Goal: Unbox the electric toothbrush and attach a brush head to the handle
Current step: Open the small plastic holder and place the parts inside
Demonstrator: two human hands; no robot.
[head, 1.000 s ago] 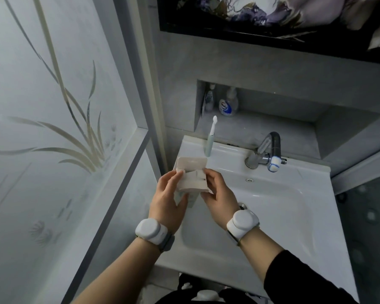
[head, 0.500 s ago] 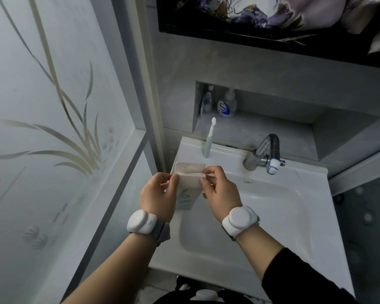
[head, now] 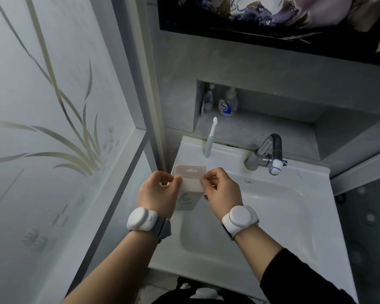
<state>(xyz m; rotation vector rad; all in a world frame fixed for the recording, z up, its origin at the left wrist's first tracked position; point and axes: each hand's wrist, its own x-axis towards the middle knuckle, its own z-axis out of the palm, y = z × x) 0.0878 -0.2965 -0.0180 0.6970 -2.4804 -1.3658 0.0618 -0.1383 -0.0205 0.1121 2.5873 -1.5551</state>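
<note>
Over the white sink (head: 294,216), both hands pinch the small box (head: 190,189) upright at its top corners, left hand (head: 157,193) and right hand (head: 222,191) apparently squaring its hang-tab flap, while the assembled toothbrush (head: 209,141) stands safely behind on the rim.

Faucet (head: 267,155) over white sink (head: 294,216); soap bottle (head: 227,104) in niche.
</note>
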